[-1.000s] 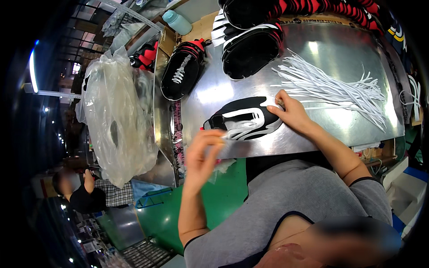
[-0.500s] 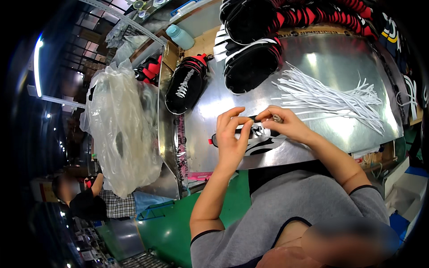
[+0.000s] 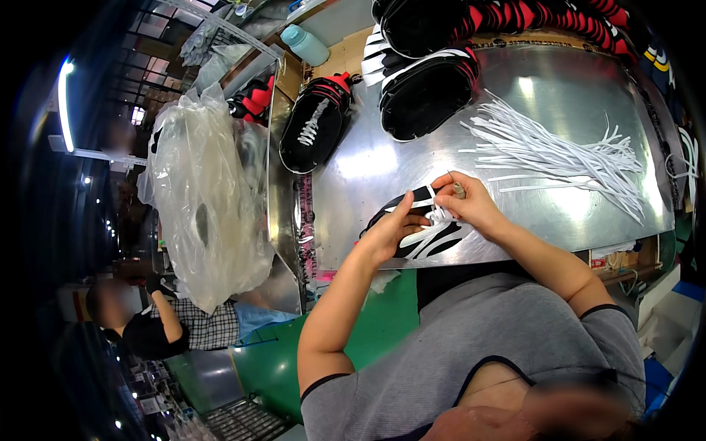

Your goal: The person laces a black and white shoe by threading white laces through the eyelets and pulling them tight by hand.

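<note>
Shiny metal table [image 3: 559, 88] fills the upper right.
Both hands, left hand [image 3: 390, 231] and right hand [image 3: 471, 206], hold the black shoe with white stripes [image 3: 423, 237] near loose white laces [image 3: 559, 151]; a clear plastic bag [image 3: 206, 191] hangs left.

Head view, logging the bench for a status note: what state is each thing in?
Black shoe: on its side, held by both hands, partly laced.
Left hand: gripping the shoe.
Right hand: pinching a lace end.
White laces: loose, spread out.
Laced shoe: lying flat.
Plastic bag: hanging, bulging.

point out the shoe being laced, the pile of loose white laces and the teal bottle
black shoe [image 3: 434, 242], head view, on its white-striped side.
pile of white laces [image 3: 559, 151], head view, middle of the bundle.
teal bottle [image 3: 307, 45], head view, on its body.
</note>
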